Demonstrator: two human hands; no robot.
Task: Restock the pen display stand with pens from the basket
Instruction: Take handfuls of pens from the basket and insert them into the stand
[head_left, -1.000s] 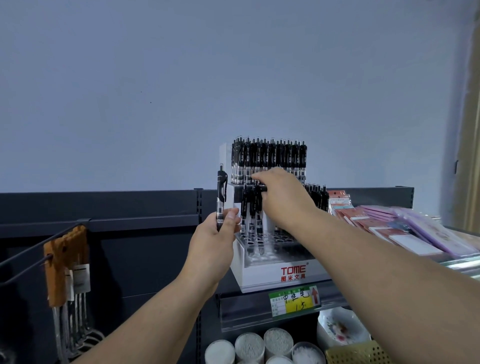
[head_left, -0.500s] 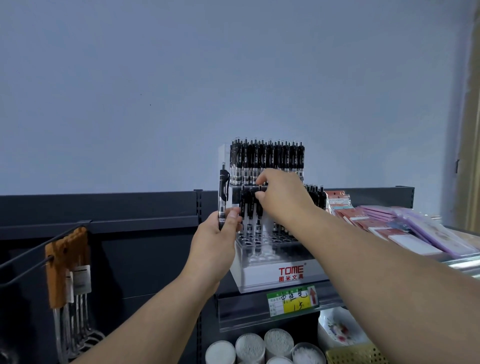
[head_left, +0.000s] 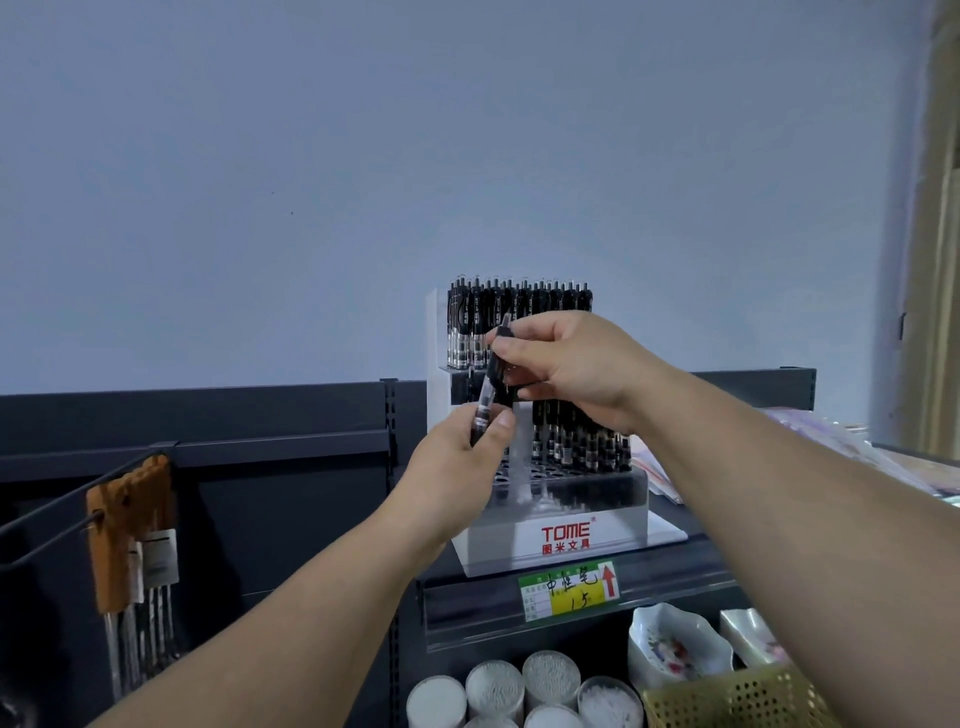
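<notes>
While my left hand (head_left: 457, 467) and right hand (head_left: 576, 364) pinch one pen (head_left: 489, 382), I judge the stand (head_left: 493, 545) mostly full, front-left holes empty.

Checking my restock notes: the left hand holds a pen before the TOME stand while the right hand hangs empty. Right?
Not quite. In the head view the right hand is not empty: it pinches the upper end of the same pen that the left hand holds before the TOME stand.
</notes>
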